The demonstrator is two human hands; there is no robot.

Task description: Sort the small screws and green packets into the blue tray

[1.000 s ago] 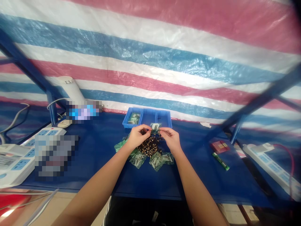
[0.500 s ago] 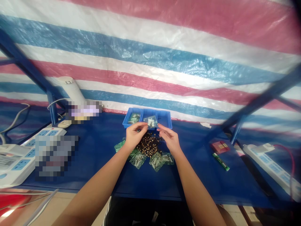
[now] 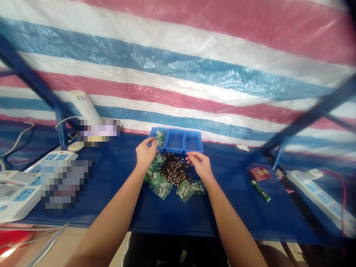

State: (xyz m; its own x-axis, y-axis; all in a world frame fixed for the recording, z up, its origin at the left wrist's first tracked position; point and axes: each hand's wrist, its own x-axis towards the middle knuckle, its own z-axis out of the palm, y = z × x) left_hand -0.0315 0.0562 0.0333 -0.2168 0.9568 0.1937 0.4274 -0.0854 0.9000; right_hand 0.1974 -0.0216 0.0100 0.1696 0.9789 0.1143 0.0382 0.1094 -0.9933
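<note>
My left hand (image 3: 146,152) is at the left compartment of a blue three-part tray (image 3: 175,151), thumb and forefinger apart. Beside its fingertips, a small clear bag of metal parts (image 3: 159,135) rests in that compartment over others. My right hand (image 3: 199,162) hovers at the right edge of a heap of black and brass-coloured screw-like pieces (image 3: 175,170), its fingers loosely curled and apart, with nothing visible in them. Small bags of silvery parts lie around the heap: one at the front left (image 3: 162,189), another at the front right (image 3: 185,190), more to the left.
A white power strip (image 3: 27,185) and a blurred-out object lie left on the blue table (image 3: 172,218). To the right are a red box (image 3: 259,173), a green packet (image 3: 260,190) and another power strip (image 3: 319,196). A striped tarp (image 3: 178,74) hangs behind, between blue frame posts.
The bag held between both hands above the tray's middle is now in the left compartment. My left hand moved left with it and opened; my right hand dropped slightly toward the heap.
</note>
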